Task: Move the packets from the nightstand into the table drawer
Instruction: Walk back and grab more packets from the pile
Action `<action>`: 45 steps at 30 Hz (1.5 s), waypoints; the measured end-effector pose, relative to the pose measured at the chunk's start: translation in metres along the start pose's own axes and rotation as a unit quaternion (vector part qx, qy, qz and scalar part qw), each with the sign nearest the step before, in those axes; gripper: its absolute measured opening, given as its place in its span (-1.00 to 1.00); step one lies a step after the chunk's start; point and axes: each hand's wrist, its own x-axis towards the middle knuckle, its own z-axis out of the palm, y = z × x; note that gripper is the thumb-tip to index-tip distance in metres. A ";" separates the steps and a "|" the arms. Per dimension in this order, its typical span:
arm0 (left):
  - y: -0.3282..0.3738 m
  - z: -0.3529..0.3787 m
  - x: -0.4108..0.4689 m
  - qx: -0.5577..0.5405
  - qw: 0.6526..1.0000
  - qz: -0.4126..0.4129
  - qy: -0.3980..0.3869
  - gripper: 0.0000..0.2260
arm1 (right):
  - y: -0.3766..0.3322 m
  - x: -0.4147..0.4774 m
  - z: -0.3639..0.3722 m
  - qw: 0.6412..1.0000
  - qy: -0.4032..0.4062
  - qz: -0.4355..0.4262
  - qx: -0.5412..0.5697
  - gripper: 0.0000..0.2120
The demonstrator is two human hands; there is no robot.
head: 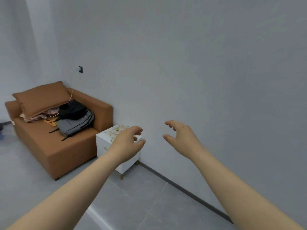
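Note:
A small white nightstand [103,143] stands on gold feet in the corner between the sofa and the wall. Its top carries pale packets with gold markings [114,131], too blurred to count. My left hand [127,141] is stretched out in front of the nightstand, fingers curled and apart, holding nothing, and it hides part of the top and front. My right hand [180,136] hovers to the right, before the bare wall, fingers spread and empty. No table or drawer is in view.
A brown sofa [66,146] fills the left, bearing a cushion [41,98], a grey backpack [74,124], a black bag and crumpled cloth. The grey wall [199,63] runs along the right with a dark skirting [182,188]. Grey tiled floor lies below.

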 end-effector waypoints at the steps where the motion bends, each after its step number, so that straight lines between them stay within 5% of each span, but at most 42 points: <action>1: -0.008 0.000 0.010 0.003 1.000 -0.005 -0.002 -0.65 | 0.002 0.013 0.007 1.000 -0.005 -0.002 0.003 -0.54; 34: -0.335 -0.037 0.438 0.083 0.989 -0.120 0.008 -0.63 | 0.063 0.515 0.285 0.991 -0.110 -0.012 0.073 -0.54; 45: -0.467 -0.066 0.574 0.077 0.986 -0.119 -0.082 -0.62 | 0.040 0.647 0.390 0.987 -0.135 0.064 0.062 -0.54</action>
